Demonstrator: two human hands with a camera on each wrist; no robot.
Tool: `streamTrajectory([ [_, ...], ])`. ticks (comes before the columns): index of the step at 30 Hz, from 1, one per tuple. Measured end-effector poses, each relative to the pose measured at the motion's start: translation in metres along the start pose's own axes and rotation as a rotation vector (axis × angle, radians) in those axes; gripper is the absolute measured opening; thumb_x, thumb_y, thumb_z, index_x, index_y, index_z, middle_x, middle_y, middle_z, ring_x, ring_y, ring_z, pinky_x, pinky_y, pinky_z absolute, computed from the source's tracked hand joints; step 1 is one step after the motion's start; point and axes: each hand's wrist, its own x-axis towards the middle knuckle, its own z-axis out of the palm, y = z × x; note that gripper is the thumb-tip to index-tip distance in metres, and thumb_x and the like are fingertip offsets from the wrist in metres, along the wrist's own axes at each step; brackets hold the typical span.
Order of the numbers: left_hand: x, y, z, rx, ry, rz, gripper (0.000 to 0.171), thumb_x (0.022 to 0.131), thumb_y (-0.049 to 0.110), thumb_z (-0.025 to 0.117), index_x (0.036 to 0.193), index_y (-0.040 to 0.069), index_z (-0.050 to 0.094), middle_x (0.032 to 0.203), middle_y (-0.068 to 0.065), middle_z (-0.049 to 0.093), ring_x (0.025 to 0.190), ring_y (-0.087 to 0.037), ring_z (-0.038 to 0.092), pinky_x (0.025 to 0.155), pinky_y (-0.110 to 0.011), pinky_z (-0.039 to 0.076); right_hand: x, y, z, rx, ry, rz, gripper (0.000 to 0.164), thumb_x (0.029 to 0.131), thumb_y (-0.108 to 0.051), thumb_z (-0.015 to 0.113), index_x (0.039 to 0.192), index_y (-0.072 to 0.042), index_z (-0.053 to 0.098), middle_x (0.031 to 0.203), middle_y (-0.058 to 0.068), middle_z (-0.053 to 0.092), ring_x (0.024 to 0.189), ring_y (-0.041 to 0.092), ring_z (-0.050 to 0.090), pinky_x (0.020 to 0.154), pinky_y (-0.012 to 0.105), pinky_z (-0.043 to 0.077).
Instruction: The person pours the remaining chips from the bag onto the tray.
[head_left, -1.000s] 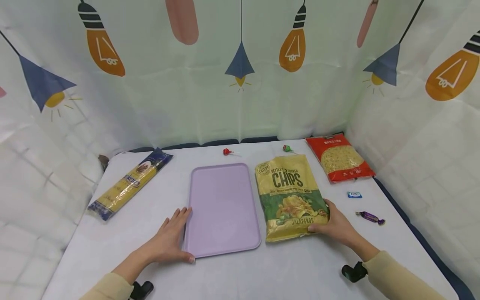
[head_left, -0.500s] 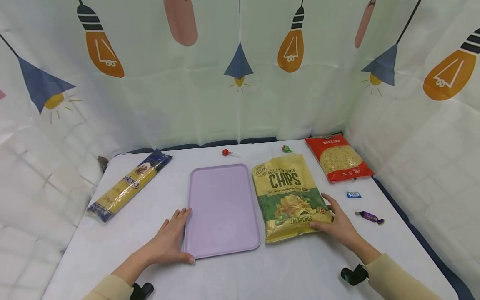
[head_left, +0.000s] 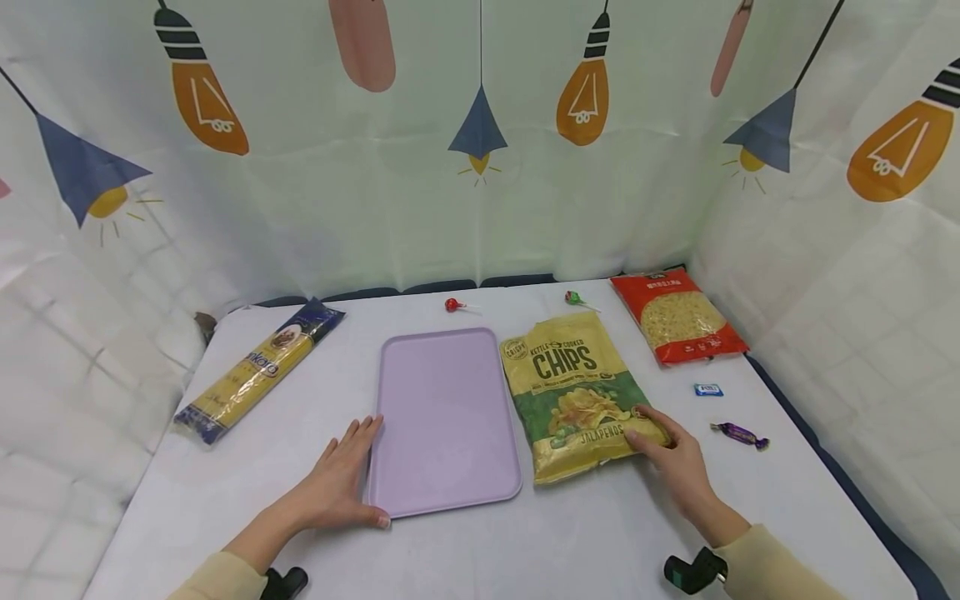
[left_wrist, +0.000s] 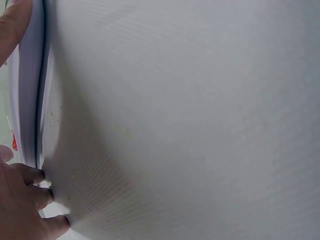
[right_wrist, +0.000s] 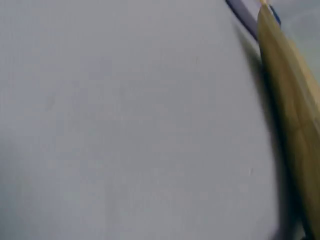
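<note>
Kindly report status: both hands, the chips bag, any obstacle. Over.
Left hand touching left side of tray. Right hand gripping lower right corner of bag. Bag just right of tray, nothing seen between.

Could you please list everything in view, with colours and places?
Tray: 1, lilac, mid-table
Chip bag: 1, gold and green, right of tray
Long packet: 1, yellow and blue, left of tray
Red bag: 1, red and yellow, far right
Red lollipop: 1, red, beyond tray
Green lollipop: 1, green, beyond chip bag
Small sweet: 1, blue and white, right side
Twist-wrapped sweet: 1, purple, right side, nearer
Tablecloth: 1, white, beneath
Hanging cloth: count unclear, pale, lamp-printed, back and sides
Wrist devices: 2, black, at wrists
Sleeves: 2, beige, forearms
Left hand: 1, bare, at tray's left edge
Right hand: 1, bare, gripping chip bag's corner
</note>
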Motion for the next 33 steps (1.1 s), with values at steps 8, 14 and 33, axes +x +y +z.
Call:
streamTrajectory([
  [8,-0.001,0.002,-0.001,0.009,-0.004,-0.003,0.145,0.054,0.067,0.091,0.160,-0.001,0.020,0.163,-0.035,0.025,0.151,-0.058,0.018,0.115,-0.080,0.016,-0.012,-0.010,0.028,0.191,0.103,0.032,0.066,0.104,-0.025,0.062,0.162,-0.022,0.031,0.174,0.009,0.010,0.155,0.028,0.017,0.080,-0.003,0.034],
  [14,-0.001,0.002,-0.001,0.028,-0.002,-0.006,0.145,0.054,0.068,0.091,0.160,-0.001,0.020,0.163,-0.035,0.025,0.151,-0.058,0.019,0.115,-0.079,0.017,-0.013,-0.015,0.044,0.183,0.125,-0.021,0.080,0.100,-0.028,0.067,0.165,-0.019,0.020,0.173,0.014,0.006,0.157,0.034,0.013,0.097,0.010,0.041],
  [33,-0.001,0.004,0.000,0.030,-0.006,-0.020,0.146,0.053,0.068,0.091,0.160,-0.002,0.021,0.163,-0.035,0.026,0.150,-0.058,0.019,0.115,-0.079,0.017,-0.008,-0.014,0.070,0.119,0.215,-0.123,0.101,0.090,-0.027,0.080,0.164,-0.013,0.014,0.170,0.020,0.011,0.159,0.040,0.009,0.128,0.059,0.012],
])
